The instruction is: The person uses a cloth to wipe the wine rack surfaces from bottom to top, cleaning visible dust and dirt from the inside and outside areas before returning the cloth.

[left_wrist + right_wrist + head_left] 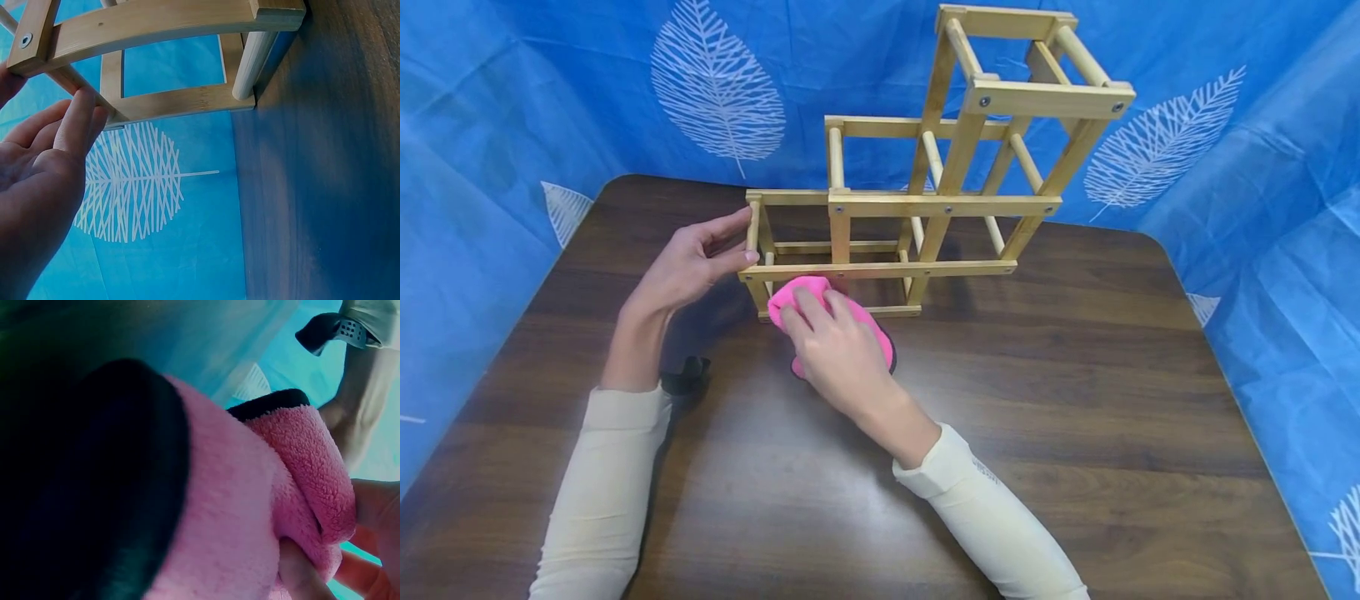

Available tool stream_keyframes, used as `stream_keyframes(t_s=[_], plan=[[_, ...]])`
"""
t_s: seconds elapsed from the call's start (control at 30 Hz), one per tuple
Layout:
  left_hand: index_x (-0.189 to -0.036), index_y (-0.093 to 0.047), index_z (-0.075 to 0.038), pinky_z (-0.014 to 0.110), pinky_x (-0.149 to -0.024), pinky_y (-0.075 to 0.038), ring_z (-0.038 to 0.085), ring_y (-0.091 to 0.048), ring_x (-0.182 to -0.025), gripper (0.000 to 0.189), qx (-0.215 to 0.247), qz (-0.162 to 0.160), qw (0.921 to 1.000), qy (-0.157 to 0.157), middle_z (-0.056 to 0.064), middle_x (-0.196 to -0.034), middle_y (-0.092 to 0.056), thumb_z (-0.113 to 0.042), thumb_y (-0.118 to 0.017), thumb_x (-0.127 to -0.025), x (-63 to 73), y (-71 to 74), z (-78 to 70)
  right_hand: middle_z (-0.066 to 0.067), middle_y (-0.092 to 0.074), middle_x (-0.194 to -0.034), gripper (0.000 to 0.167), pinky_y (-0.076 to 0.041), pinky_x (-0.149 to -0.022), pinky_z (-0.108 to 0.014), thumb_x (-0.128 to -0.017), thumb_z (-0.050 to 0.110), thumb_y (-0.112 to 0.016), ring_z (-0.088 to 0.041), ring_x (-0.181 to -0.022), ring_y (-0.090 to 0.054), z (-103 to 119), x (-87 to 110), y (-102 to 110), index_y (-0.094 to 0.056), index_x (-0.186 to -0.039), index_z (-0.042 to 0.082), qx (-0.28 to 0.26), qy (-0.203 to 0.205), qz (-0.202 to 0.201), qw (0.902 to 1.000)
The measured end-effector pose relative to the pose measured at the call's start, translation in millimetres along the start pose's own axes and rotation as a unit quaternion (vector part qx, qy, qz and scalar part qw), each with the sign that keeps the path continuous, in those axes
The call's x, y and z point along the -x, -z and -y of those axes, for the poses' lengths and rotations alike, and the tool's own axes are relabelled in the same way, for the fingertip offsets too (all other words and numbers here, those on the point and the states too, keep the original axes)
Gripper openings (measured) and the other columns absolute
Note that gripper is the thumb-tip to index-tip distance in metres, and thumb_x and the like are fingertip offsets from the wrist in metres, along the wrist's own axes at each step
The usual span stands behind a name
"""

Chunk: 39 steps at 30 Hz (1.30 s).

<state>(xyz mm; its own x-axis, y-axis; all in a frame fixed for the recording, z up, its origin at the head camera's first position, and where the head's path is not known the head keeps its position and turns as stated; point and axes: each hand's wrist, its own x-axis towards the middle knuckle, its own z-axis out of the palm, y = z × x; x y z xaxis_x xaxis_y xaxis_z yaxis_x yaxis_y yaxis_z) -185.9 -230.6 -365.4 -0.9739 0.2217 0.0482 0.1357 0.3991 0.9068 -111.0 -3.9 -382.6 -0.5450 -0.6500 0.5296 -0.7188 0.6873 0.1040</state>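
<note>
A stepped rack of pale wood [887, 205], with slats joined by round rods and screws, stands towards the back of the table. My left hand [688, 258] holds its low left end, the thumb at the front corner and the fingers at the end rod. In the left wrist view, an index fingertip touches the wooden rack [156, 24]. My right hand [842, 354] grips a bunched pink cloth [880, 333] with dark edging, up against the lower front rail. Fuzzy folds of the pink cloth [219, 487] fill much of the right wrist view, between thumb and fingers.
A dark brown wooden table [1075, 400] lies under everything. Blue fabric [865, 50] with white leaf prints hangs behind and on both sides. A black strap piece [687, 375] sticks out by the left sleeve cuff.
</note>
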Motion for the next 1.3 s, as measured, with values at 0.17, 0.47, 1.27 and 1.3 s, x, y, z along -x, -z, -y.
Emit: stream_keyframes(t_s=[0.17, 0.47, 1.27, 1.3], plan=[[-0.155, -0.034, -0.015, 0.042, -0.106, -0.041, 0.029, -0.04, -0.139, 0.069, 0.003, -0.002, 0.9999, 0.01, 0.008, -0.155, -0.038, -0.021, -0.068, -0.095, 0.7, 0.5, -0.3, -0.01, -0.058, -0.13, 0.063, -0.051, -0.093, -0.036, -0.072, 0.03, -0.089, -0.031, -0.108, -0.058, 9, -11.9, -16, -0.065, -0.126, 0.009, -0.03, 0.008, 0.059, 0.9978], [-0.154, -0.035, -0.012, 0.037, -0.106, -0.04, 0.028, -0.036, -0.141, 0.068, 0.018, 0.002, 0.9998, -0.003, 0.007, -0.157, -0.035, -0.015, -0.067, -0.095, 1.5, -1.2, -4.6, -0.005, -0.063, -0.117, 0.026, -0.053, -0.057, -0.025, -0.087, 0.013, -0.066, -0.023, -0.092, -0.058, 22, -19.8, -40, -0.071, -0.112, 0.013, 0.042, -0.024, 0.051, 0.9975], [-0.151, -0.037, -0.003, 0.027, -0.104, -0.04, 0.026, -0.034, -0.142, 0.063, 0.015, 0.01, 0.9998, -0.008, 0.006, -0.159, -0.03, -0.009, -0.065, -0.096, 0.4, 3.5, 0.0, -0.009, -0.067, -0.105, 0.021, -0.057, -0.051, -0.03, -0.09, 0.008, -0.064, -0.025, -0.09, -0.06, 2, 2.8, -26, -0.075, -0.108, 0.01, 0.119, -0.071, 0.182, 0.9735], [-0.151, -0.037, -0.003, 0.026, -0.104, -0.04, 0.026, -0.034, -0.142, 0.063, 0.015, 0.012, 0.9998, -0.009, 0.006, -0.159, -0.03, -0.009, -0.065, -0.096, 0.1, 3.7, -0.1, -0.009, -0.067, -0.105, 0.022, -0.057, -0.052, -0.03, -0.09, 0.007, -0.065, -0.026, -0.091, -0.06, -1, 4.2, -25, -0.075, -0.109, 0.01, 0.117, -0.073, 0.189, 0.9722]])
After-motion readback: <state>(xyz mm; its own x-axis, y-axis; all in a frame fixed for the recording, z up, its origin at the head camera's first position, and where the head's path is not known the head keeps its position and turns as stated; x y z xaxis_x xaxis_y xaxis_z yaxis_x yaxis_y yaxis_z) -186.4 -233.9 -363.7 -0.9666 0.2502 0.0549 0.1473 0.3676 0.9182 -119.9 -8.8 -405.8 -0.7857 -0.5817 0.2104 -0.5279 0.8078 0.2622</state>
